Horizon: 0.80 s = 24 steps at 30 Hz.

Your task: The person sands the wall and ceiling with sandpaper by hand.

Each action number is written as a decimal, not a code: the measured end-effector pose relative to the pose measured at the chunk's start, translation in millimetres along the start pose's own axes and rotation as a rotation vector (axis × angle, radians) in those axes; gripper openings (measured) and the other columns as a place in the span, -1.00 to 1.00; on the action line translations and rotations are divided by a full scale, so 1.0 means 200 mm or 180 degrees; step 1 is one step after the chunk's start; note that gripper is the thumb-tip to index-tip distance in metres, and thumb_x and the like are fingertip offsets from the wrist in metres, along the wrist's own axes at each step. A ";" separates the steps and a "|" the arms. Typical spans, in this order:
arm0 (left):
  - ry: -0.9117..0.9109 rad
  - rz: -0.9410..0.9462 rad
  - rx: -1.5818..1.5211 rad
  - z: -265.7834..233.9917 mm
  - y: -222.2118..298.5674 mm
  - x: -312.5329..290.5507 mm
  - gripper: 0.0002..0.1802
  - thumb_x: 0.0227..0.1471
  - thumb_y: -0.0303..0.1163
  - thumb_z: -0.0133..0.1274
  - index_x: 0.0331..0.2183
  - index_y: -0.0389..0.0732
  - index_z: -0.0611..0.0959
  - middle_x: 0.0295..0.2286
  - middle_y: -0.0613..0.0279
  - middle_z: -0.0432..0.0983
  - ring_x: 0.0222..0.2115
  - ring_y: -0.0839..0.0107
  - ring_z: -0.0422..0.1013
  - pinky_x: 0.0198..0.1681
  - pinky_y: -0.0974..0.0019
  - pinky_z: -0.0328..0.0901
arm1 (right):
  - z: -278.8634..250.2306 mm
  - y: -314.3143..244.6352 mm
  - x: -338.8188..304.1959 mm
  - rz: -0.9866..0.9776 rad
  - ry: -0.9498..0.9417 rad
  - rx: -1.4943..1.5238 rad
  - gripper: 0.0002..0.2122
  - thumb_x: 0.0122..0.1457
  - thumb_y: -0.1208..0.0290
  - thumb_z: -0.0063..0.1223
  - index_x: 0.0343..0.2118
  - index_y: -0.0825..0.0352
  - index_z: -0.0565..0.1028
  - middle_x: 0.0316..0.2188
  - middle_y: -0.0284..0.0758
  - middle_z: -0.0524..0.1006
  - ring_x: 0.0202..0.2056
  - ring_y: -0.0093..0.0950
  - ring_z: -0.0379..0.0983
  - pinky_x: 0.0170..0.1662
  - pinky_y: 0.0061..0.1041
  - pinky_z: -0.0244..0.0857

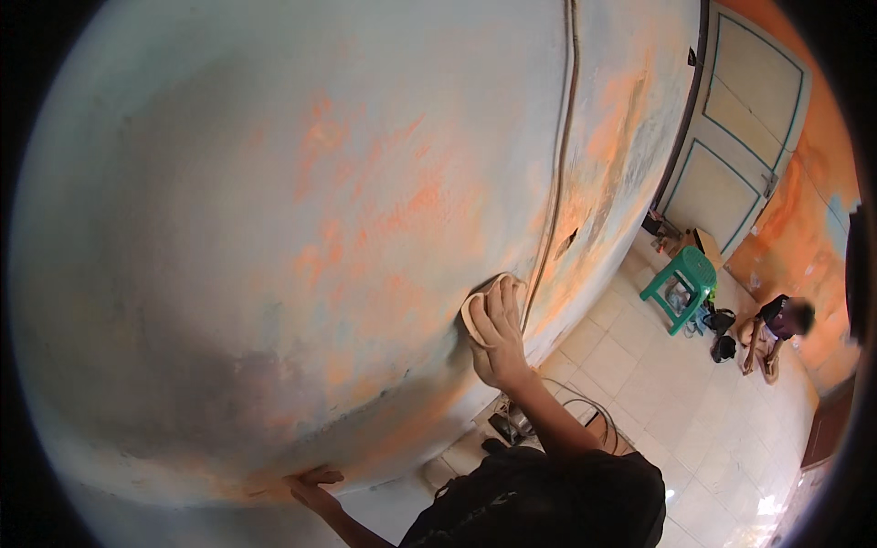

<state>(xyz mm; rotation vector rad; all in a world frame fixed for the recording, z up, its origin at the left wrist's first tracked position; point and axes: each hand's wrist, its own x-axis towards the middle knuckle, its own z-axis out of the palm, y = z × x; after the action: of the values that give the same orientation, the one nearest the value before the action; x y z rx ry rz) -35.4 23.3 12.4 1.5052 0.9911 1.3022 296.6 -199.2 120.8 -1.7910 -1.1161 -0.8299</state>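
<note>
My right hand (pixel 496 340) is closed on a flat beige pad (pixel 471 320) that looks like folded sandpaper. It presses the pad against the painted wall (pixel 219 201), just left of a cable (pixel 565 119) running along the surface. The wall is pale grey-blue, with scraped orange patches and dark smudges. Lower down, my left hand (pixel 316 486) rests against the wall with fingers stretched out and nothing in it. The pad's face against the wall is hidden.
At right, a green plastic stool (pixel 687 281) stands on the tiled floor (pixel 639 393), with bags and clutter beside it. A person (pixel 776 333) sits low near an orange wall. A pale door (pixel 740 119) is beyond. Cords (pixel 594 408) lie below my right forearm.
</note>
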 end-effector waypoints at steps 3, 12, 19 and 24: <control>-0.0070 -0.0231 -0.0286 0.07 0.12 -0.01 -0.22 0.15 0.12 -0.42 -0.64 -0.39 0.55 -0.80 0.08 0.43 -0.84 0.27 0.34 -0.71 0.31 0.32 | -0.01 0.08 0.11 -0.0152 -0.0020 -0.0104 -0.58 0.13 0.42 -0.29 0.07 0.42 0.19 0.15 0.08 0.02 0.17 0.18 -0.16 0.14 0.13 -0.27; -0.0063 -0.0527 0.0039 0.09 0.19 -0.03 -0.05 0.13 0.21 -0.56 -0.75 -0.43 0.53 -0.85 0.11 0.41 -0.83 0.29 0.35 -0.46 0.35 0.38 | 0.01 -0.09 0.33 0.0232 0.0937 0.0168 -0.60 0.12 0.40 -0.34 -0.01 0.53 0.23 0.09 0.17 0.06 0.16 0.19 -0.20 0.16 0.15 -0.46; -0.0299 -0.0305 -0.0068 0.11 0.19 -0.02 -0.05 0.12 0.21 -0.57 -0.75 -0.42 0.54 -0.85 0.11 0.41 -0.84 0.30 0.34 -0.53 0.39 0.38 | 0.19 -0.32 -0.16 -0.0699 -0.0861 0.0393 -0.58 -0.15 0.47 0.01 -0.11 0.21 0.36 -0.19 -0.02 0.31 -0.09 -0.02 0.20 -0.13 0.16 0.12; -0.0266 0.0061 0.0199 0.07 0.19 -0.03 -0.04 0.13 0.20 -0.58 -0.77 -0.40 0.56 -0.85 0.13 0.41 -0.85 0.31 0.34 -0.53 0.40 0.37 | -0.11 -0.21 0.42 -0.0222 -0.1090 -0.1232 -0.56 -0.07 0.43 -0.09 -0.03 0.31 0.31 -0.08 0.00 0.23 -0.01 -0.04 0.08 0.05 0.07 -0.07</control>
<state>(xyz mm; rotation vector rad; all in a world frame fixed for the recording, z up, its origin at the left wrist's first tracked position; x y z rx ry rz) -22.5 4.7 46.1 1.6072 0.9736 1.2214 288.9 -178.4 214.1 -2.2916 -1.3066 -0.8431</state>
